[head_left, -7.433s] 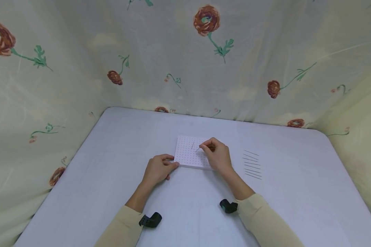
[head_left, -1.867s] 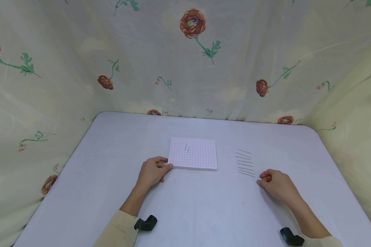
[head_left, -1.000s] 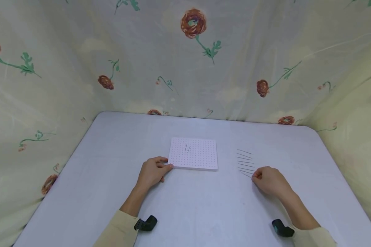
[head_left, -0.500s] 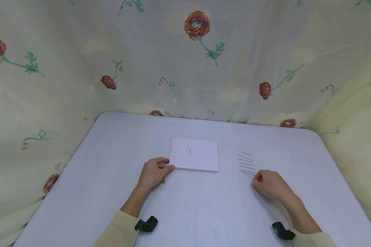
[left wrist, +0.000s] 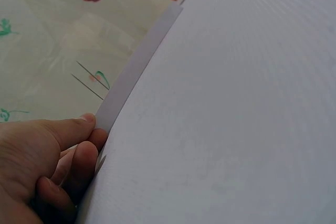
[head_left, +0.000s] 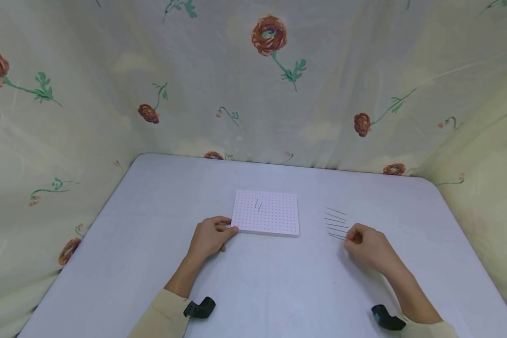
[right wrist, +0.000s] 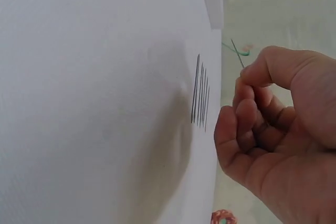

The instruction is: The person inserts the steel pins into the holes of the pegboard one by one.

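Note:
A white pegboard (head_left: pixel 278 213) with a grid of small holes lies mid-table. Two thin dark needles (head_left: pixel 256 203) stand in its left half; the left wrist view shows them jutting above the board's edge (left wrist: pixel 139 66). My left hand (head_left: pixel 210 236) holds the board's near left corner, thumb at the front and index finger along the side. To the right, my right hand (head_left: pixel 369 246) pinches another thin needle (right wrist: pixel 237 53) between thumb and index finger, raised off the table, its other fingers curled. Several similar needles (right wrist: pixel 195 88) lie in a row close by that hand.
The white table (head_left: pixel 278 286) has rounded far corners. Flower-patterned cloth (head_left: pixel 185 126) hangs behind it and at both sides. A black camera (head_left: pixel 200 308) sits on the left wrist, and another black camera (head_left: pixel 387 318) on the right.
Over the board earlier, my right hand has since moved right to the needle row, taken hold of the nearest needle and raised it slightly. My left hand stays at the board's corner.

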{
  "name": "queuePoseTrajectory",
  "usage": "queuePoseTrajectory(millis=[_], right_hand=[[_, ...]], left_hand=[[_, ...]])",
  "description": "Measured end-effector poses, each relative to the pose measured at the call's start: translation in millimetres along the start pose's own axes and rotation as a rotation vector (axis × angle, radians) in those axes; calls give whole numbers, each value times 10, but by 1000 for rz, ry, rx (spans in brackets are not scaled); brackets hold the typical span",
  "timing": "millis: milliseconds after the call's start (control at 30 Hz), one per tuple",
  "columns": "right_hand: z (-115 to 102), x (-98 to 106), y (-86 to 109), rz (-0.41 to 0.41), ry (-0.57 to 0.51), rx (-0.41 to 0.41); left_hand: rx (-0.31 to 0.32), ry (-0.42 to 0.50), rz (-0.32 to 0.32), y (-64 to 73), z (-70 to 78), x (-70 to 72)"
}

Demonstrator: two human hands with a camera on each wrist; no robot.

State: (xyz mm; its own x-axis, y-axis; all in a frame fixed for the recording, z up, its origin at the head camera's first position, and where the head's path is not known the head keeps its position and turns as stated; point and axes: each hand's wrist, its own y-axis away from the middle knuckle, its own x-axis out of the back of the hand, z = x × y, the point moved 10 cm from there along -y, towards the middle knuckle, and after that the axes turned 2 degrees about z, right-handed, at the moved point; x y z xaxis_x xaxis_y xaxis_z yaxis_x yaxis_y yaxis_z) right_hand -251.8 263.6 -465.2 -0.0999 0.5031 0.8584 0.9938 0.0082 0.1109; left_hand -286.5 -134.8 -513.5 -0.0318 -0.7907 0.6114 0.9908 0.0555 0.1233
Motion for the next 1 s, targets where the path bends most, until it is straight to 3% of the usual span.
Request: queuePoseTrajectory(millis=[467, 600, 767, 1000], right_hand=[[58, 92, -21, 109, -191, -36], [78, 133, -37, 119, -330, -71], [59, 120, -48, 71, -560, -101], [-81, 80, -86, 20, -753, -40]], left_hand=[[-7, 10, -4, 31, -3, -23], [-2, 14, 2, 32, 7, -10], [-5, 15, 5, 30, 23, 5], [-2, 13, 5, 18, 16, 2]])
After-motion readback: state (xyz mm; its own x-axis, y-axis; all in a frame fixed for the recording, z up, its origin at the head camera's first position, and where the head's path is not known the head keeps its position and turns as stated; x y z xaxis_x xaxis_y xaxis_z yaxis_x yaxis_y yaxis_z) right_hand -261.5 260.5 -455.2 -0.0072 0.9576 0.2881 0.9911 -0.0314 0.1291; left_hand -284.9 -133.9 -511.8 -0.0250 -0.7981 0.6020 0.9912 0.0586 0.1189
